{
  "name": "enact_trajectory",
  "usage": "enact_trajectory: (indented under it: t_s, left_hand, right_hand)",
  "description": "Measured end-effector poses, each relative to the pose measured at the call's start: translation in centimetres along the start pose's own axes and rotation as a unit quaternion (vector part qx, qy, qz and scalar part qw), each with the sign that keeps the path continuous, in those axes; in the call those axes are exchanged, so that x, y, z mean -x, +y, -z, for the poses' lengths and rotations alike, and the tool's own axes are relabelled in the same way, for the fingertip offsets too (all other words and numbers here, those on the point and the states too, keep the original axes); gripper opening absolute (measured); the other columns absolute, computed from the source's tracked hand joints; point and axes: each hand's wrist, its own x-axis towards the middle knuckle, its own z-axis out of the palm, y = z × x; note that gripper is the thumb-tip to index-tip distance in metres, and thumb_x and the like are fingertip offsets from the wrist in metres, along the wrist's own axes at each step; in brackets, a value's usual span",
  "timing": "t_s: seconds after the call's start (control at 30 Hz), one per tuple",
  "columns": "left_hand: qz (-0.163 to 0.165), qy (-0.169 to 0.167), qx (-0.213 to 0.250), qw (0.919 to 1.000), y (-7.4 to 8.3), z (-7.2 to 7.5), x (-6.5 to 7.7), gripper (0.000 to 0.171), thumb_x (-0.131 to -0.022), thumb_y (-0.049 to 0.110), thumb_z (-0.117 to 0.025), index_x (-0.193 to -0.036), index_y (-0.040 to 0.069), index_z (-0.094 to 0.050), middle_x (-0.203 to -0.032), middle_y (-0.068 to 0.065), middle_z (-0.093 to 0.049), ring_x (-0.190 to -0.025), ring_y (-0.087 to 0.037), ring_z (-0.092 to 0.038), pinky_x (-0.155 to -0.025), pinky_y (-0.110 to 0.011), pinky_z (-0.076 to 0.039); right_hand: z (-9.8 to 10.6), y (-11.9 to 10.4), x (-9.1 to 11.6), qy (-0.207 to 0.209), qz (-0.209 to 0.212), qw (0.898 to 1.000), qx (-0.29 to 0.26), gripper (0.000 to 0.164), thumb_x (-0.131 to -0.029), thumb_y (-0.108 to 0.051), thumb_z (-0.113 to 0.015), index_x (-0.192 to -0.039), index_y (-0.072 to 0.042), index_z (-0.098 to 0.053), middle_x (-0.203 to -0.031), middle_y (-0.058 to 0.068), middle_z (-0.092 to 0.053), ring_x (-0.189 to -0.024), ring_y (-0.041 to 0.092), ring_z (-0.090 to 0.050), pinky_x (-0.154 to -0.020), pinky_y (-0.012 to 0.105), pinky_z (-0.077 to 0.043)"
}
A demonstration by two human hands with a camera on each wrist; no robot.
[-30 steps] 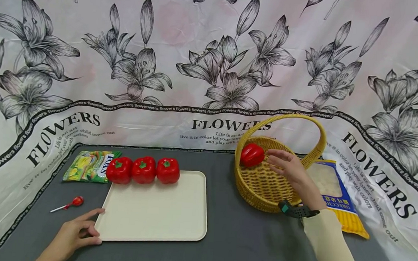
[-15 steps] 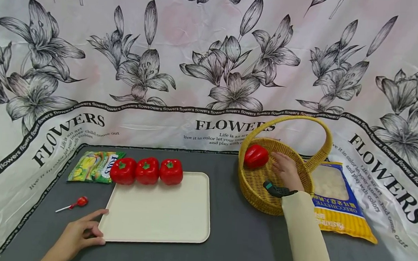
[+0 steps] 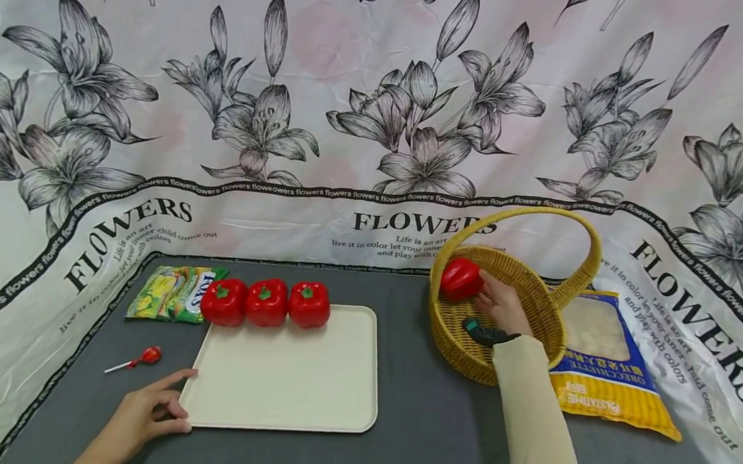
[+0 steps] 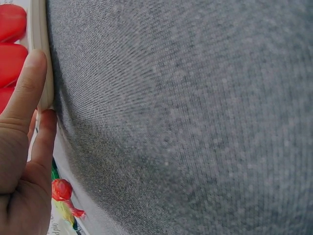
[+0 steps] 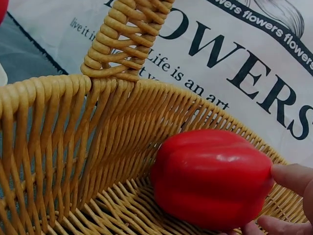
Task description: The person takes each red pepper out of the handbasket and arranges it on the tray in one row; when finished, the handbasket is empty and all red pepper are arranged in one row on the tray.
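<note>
In the head view my right hand (image 3: 504, 304) is inside the yellow wicker basket (image 3: 462, 355). It grips a red bell pepper (image 3: 461, 279) lying on its side at the basket's left. The right wrist view shows a fingertip against the end of the pepper (image 5: 210, 178), with other fingers low beside it, partly hidden. My left hand (image 3: 143, 417) is at the near left corner of a cream tray (image 3: 286, 376), touching its edges with thumb and forefinger. Three red bell peppers (image 3: 267, 302) stand in a row across the tray's far left edge.
Behind the tray's left side lies a green-yellow candy bag (image 3: 172, 294). A red lollipop (image 3: 147, 355) is left of the tray. A blue and yellow pasta bag (image 3: 606, 367) lies right of the basket. The basket's tall handle (image 3: 532, 212) arches above. Floral cloth (image 3: 351, 145) hangs behind.
My right hand has come over the basket's rim, down inside and left to the pepper, taking hold of it. The left hand stays at the tray. The head view has shifted slightly.
</note>
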Motion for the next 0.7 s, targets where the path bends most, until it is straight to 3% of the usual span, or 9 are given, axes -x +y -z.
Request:
enact_trajectory:
  t_s: [0.1,0.2,0.27,0.4,0.53,0.57,0.7]
  left_hand:
    - [-0.012,0.005,0.004,0.9999,0.1,-0.1,0.0,0.033,-0.059,0.014,-0.088,-0.063,0.028,-0.059,-0.125,-0.019,-0.059,-0.062,0.001,-0.035,-0.051,-0.019,-0.036]
    - [-0.026,0.016,0.004,0.9995,0.1,-0.1,0.1,0.034,-0.057,0.013,-0.088,-0.063,0.029,-0.058,-0.123,-0.019,-0.06,-0.062,0.002,-0.035,-0.05,-0.019,-0.036]
    - [-0.034,0.023,0.001,0.9991,0.1,0.0,0.0,0.035,-0.057,0.013,-0.088,-0.062,0.029,-0.058,-0.122,-0.02,-0.061,-0.062,0.002,-0.035,-0.05,-0.019,-0.035]
    - [-0.034,0.023,-0.002,0.9992,0.1,0.0,0.0,0.035,-0.057,0.012,-0.088,-0.062,0.029,-0.057,-0.121,-0.02,-0.061,-0.063,0.003,-0.037,-0.05,-0.019,-0.036]
    - [-0.004,-0.002,-0.008,1.0,0.3,0.1,-0.1,0.033,-0.059,0.014,-0.088,-0.062,0.027,-0.058,-0.125,-0.018,-0.059,-0.069,0.002,-0.04,-0.052,-0.019,-0.036]
    - [0.003,-0.008,-0.009,0.9999,0.3,0.1,-0.1,0.032,-0.059,0.014,-0.088,-0.062,0.026,-0.059,-0.126,-0.018,-0.059,-0.071,0.001,-0.042,-0.053,-0.018,-0.037]
    - [0.019,-0.02,-0.023,0.9994,0.3,0.2,0.0,0.03,-0.059,0.019,-0.088,-0.063,0.026,-0.059,-0.128,-0.015,-0.059,-0.09,-0.005,-0.051,-0.059,-0.017,-0.042]
  right_hand:
    - [0.0,0.0,0.1,0.001,-0.006,1.0,0.005,0.019,-0.097,-0.017,-0.057,-0.114,-0.012,-0.06,-0.089,-0.002,-0.065,-0.086,0.011,-0.056,-0.088,0.024,-0.048]
    - [-0.3,0.0,0.2,0.014,-0.019,1.0,-0.004,0.034,-0.095,-0.017,-0.059,-0.128,-0.013,-0.053,-0.1,-0.001,-0.062,-0.106,0.012,-0.052,-0.105,0.028,-0.037]
    - [-0.7,-0.1,0.2,0.023,-0.028,0.999,-0.01,0.037,-0.095,-0.018,-0.06,-0.13,-0.013,-0.048,-0.108,0.0,-0.057,-0.112,0.013,-0.047,-0.11,0.029,-0.03]
    - [-1.0,-0.6,0.2,0.043,-0.044,0.998,-0.018,0.042,-0.092,-0.016,-0.065,-0.129,-0.012,-0.047,-0.12,0.001,-0.053,-0.116,0.014,-0.046,-0.11,0.03,-0.03]
    - [-0.7,-0.9,-0.2,0.018,-0.031,0.997,0.061,0.06,-0.09,-0.015,-0.068,-0.142,-0.011,-0.04,-0.116,-0.003,-0.055,-0.115,0.014,-0.046,-0.11,0.029,-0.03]
    - [-0.6,-0.9,-0.3,0.005,-0.023,0.996,0.09,0.065,-0.09,-0.014,-0.067,-0.146,-0.01,-0.035,-0.122,0.0,-0.053,-0.116,0.014,-0.044,-0.11,0.03,-0.029]
    - [0.2,-0.8,-1.1,-0.053,0.015,0.976,0.211,0.072,-0.094,-0.013,-0.063,-0.152,-0.007,-0.021,-0.149,0.012,-0.035,-0.127,0.023,-0.039,-0.112,0.035,-0.027]
